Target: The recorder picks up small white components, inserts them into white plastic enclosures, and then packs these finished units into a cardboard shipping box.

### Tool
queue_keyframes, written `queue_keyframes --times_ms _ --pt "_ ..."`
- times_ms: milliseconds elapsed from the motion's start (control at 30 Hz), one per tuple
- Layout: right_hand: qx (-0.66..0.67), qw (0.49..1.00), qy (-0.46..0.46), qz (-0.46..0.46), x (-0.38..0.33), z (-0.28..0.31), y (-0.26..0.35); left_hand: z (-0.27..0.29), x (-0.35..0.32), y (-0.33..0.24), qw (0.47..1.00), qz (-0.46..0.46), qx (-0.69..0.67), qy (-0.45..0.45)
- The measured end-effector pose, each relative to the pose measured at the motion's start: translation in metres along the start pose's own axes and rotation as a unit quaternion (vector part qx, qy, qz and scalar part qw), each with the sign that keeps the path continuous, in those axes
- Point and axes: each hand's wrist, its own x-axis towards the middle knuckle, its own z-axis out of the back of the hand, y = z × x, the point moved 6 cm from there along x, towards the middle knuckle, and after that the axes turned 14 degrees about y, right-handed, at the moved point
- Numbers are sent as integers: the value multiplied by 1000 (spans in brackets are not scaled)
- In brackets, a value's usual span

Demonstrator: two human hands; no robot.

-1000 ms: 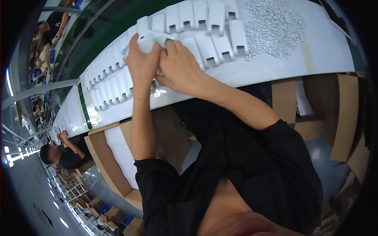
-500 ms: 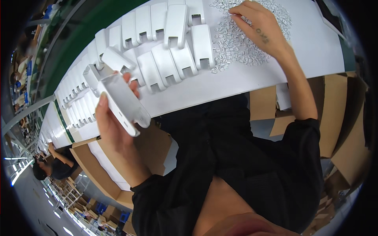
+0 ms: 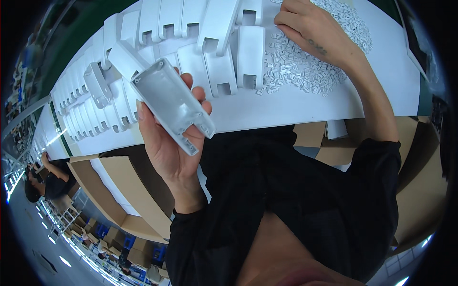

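My left hand (image 3: 171, 155) is closed around a white plastic housing (image 3: 168, 97), a long hollow shell tilted with its inside facing up and a notch at its near end. Its thumb presses one long edge and the fingers wrap the other. My right hand (image 3: 317, 31) is over the pile of small white plastic pieces (image 3: 303, 71) at the table's far right. Its fingers are bent and pinched together; whatever lies between the fingertips is too small or hidden to make out.
Rows of similar white housings (image 3: 250, 52) cover the left and middle of the white table (image 3: 281, 110); one housing (image 3: 98, 85) lies turned on its side. Open cardboard boxes (image 3: 112, 190) stand below the near edge on both sides. Another person (image 3: 47, 183) works farther left.
My left hand has moved right with the housing and turned its hollow side more upward. My right hand stays over the small pieces, its fingers still pinched. The view has shifted slightly.
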Motion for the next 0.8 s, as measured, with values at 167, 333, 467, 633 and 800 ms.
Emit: queue_keyframes --times_ms 167,333,467,633,800 --pt "62 995 -77 -16 -22 33 39 -35 17 29 958 12 282 -52" --pt "214 969 -119 -32 -31 50 87 -49 25 66 905 160 395 9" --pt "328 925 -182 -64 -39 44 88 -56 25 66 942 98 321 12" --pt "337 906 -239 -95 -45 36 94 -63 29 59 932 70 356 21" --pt "448 856 -243 -90 -46 17 80 -68 25 58 923 85 372 57"
